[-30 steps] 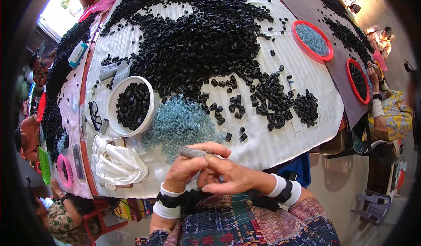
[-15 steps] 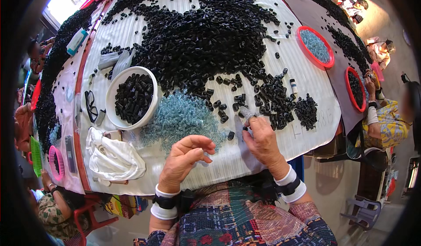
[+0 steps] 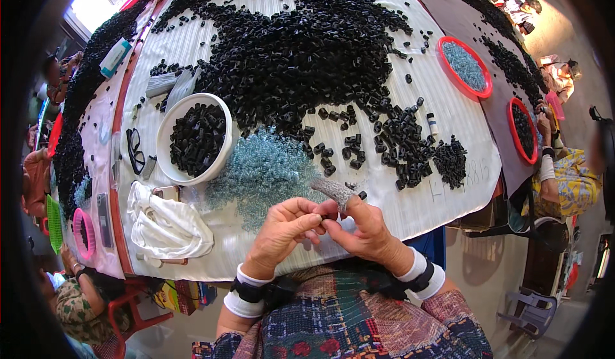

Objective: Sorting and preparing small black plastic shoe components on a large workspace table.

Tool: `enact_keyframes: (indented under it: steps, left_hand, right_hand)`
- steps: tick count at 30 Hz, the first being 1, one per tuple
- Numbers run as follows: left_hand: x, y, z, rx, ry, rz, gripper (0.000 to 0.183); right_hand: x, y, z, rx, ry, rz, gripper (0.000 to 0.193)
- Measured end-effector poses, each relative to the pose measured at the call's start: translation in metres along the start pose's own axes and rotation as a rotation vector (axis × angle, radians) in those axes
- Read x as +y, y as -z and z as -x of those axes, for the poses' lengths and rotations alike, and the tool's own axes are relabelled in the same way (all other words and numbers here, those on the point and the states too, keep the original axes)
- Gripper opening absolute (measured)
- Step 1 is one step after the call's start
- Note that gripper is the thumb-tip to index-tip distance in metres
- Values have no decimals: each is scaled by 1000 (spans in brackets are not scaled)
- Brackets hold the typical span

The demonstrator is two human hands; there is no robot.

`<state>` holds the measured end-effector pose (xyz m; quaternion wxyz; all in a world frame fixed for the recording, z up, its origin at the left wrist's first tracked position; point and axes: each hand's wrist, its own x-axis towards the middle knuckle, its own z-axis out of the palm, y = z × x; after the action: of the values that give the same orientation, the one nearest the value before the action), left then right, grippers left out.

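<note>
Above the near table edge my left hand (image 3: 286, 229) and my right hand (image 3: 364, 229) meet, both closed in a pinch. Between their fingertips is a small dark plastic piece (image 3: 324, 217), mostly covered by fingers. A grey mottled sleeve-like piece (image 3: 333, 191) extends from my right hand's index finger. Just beyond the hands spreads a pile of small clear-blue plastic pieces (image 3: 266, 170). Loose black plastic parts (image 3: 403, 144) lie farther right, beside a heap of smaller black bits (image 3: 451, 162). A white bowl (image 3: 227, 151) at the left holds black parts.
A large black heap (image 3: 301, 58) covers the table's far middle. White cloth (image 3: 163, 221), glasses (image 3: 134, 151) and a phone (image 3: 104, 219) lie left. A small white bottle (image 3: 432, 124) stands right; a red-rimmed basket (image 3: 489, 80) sits beyond. Other people work on both sides.
My right hand has moved left and nearer from beside the black parts, bringing a small dark piece. My left hand has shifted right and closed its fingers against it.
</note>
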<state>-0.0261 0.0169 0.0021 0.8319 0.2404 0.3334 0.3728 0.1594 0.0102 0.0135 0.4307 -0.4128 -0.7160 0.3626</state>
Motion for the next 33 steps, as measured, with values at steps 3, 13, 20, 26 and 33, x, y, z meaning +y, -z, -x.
enact_keyframes:
  steps: [3, 13, 20, 26, 33]
  left_hand:
    - [-2, 4, 4, 45, 11, -16, 17]
    - [0, 11, 12, 107, 0, 11, 23]
    - [-1, 9, 8, 108, -16, 93, 21]
    - [-1, 15, 11, 99, -36, 95, 22]
    - [0, 10, 9, 172, -67, -21, 22]
  right_hand:
    - [-1, 3, -4, 7, 20, -17, 21]
    - [46, 25, -2, 70, 136, 643, 19]
    - [44, 29, -11, 137, 128, 547, 22]
    - [39, 17, -21, 59, 185, 677, 20]
    - [45, 12, -22, 23, 234, 763, 23]
